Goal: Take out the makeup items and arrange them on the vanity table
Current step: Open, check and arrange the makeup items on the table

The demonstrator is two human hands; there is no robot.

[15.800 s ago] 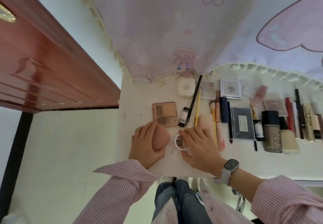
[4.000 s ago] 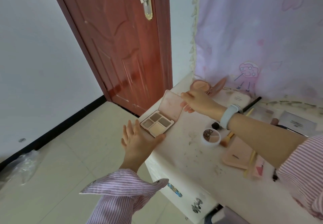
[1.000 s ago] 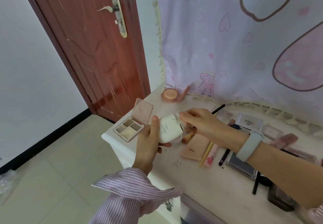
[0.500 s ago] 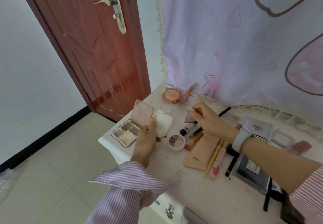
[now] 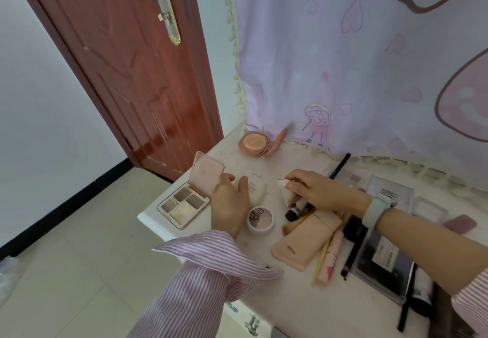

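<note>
- White counter against a lilac heart-print curtain, red-brown door to the left.
- White compact: half a second ago it was lifted in the left hand; now it lies on the counter just right of the open eyeshadow palette and behind the small round pot.
- Left hand: has come down with it; thumb and fingers loosely curled around the compact's near side, grip narrow and in contact.
- Right hand: was raised by the brushes, now lowered over them; fingers pinch a small pale wedge-shaped piece, what it is I cannot tell.
- Unmoved since then: round peach compact open at the back edge, pink flat pouch with the yellow brush beside it, dark palette at right.
- Camera sits slightly lower and closer to the counter than before.
</note>
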